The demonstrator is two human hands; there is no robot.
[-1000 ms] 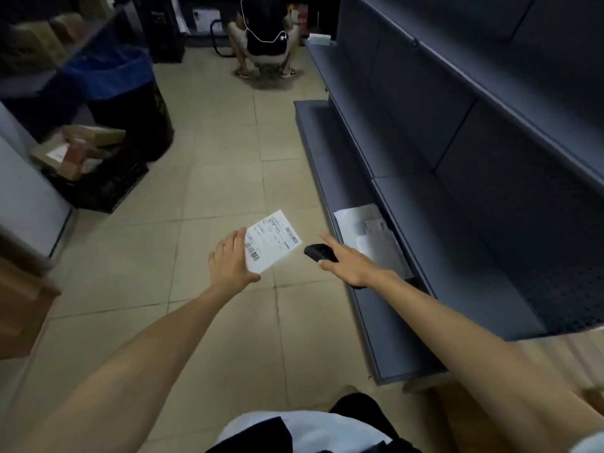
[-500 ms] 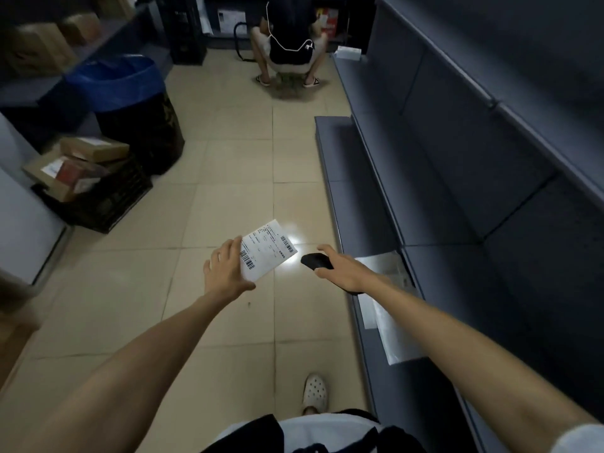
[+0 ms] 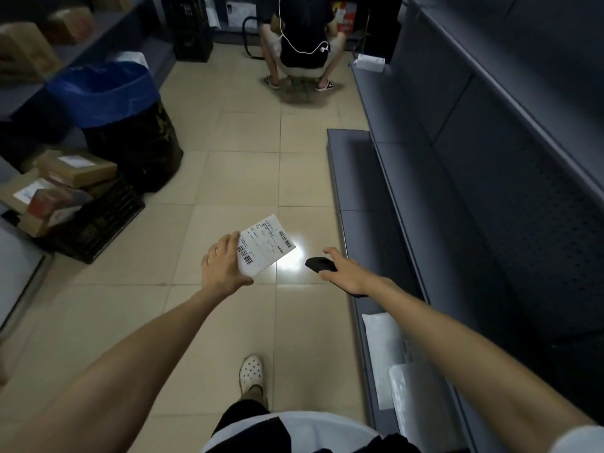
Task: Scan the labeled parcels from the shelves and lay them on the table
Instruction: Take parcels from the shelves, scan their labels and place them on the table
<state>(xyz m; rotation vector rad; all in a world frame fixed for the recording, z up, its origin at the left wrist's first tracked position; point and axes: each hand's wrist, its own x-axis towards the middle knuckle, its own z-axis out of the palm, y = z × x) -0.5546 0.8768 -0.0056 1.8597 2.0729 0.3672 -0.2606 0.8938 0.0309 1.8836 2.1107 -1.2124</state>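
A tiled floor [image 3: 228,178] runs down the aisle. Grey shelves [image 3: 490,191] line its right edge. At the left edge stands a dark bin [image 3: 130,138] with a blue liner. Just in front of it is a black crate [image 3: 98,223] piled with cardboard boxes [image 3: 75,168]. At the far end a person [image 3: 304,34] squats facing away. Two pale bags [image 3: 382,335] lie at the near end of the bottom shelf, partly hidden by the right forearm.

Both arms reach out over the floor. The left hand [image 3: 222,269] holds a white parcel [image 3: 266,246] in the air by its near left corner, label and barcodes up, fingers close together over the edge and thumb beneath. The right hand [image 3: 349,276] grips a black scanner [image 3: 320,265] aimed at the parcel, with the forefinger lifted apart from the rest. A bright light patch [image 3: 291,259] falls on the floor between parcel and scanner. A white shoe [image 3: 251,374] stands on the floor below.
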